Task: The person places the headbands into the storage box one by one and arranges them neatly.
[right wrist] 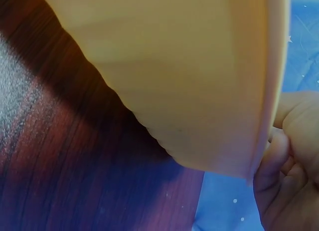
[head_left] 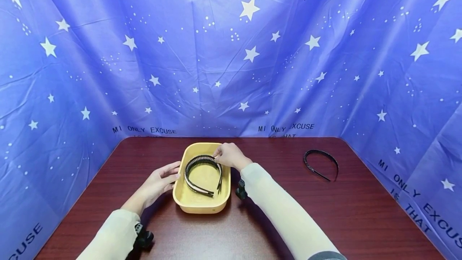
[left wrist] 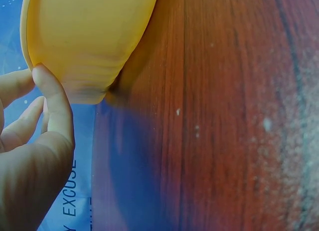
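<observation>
Along the left rim of the yellow tub [head_left: 201,209], the person's left hand [head_left: 159,180] rests its thumb and fingertips, relaxed rather than closed round anything. Over the tub's far right corner reaches the right hand [head_left: 232,156], its curled fingers seeming to pinch the nested headbands [head_left: 186,173] at their arch. Those lie inside the tub, ends toward its near side. The step in hand looks like settling one headband against another while the left hand steadies the tub. On the bench [head_left: 281,151], well right of the tub, lies a loose black headband [head_left: 326,154], untouched. Adding that one would likely call for the right hand to let go and reach outward from the tub.
</observation>
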`<action>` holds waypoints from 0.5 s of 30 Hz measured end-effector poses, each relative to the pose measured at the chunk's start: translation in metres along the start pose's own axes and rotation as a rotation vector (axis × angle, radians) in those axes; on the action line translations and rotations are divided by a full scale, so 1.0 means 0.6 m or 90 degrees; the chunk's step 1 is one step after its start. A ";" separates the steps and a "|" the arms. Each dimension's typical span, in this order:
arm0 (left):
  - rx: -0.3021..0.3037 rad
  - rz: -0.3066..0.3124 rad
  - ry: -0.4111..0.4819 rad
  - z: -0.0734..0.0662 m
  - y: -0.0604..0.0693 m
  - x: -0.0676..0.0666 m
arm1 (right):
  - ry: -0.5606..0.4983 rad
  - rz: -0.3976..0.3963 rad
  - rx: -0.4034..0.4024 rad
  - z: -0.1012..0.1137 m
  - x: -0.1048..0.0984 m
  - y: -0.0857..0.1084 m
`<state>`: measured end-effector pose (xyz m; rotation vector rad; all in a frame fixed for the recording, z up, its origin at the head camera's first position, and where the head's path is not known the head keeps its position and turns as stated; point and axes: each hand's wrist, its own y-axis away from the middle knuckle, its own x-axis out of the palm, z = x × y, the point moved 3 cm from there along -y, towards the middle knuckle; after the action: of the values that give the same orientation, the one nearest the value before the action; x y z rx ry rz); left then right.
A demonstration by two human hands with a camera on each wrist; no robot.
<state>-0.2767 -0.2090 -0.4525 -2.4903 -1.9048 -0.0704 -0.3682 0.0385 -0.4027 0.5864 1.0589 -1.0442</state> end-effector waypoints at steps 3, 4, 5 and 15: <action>0.000 0.002 -0.003 0.000 0.000 0.000 | -0.004 -0.002 0.001 -0.002 0.001 0.000; -0.001 0.002 -0.002 0.000 0.000 0.000 | -0.007 -0.002 0.002 -0.003 0.001 0.000; -0.001 0.002 -0.002 0.000 0.000 0.000 | -0.010 -0.001 0.004 -0.004 0.002 0.000; -0.002 -0.001 -0.004 0.002 -0.003 0.000 | -0.051 -0.006 0.002 -0.008 0.000 0.001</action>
<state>-0.2783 -0.2087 -0.4535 -2.4942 -1.9093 -0.0650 -0.3697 0.0425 -0.4046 0.5386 0.9904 -1.0689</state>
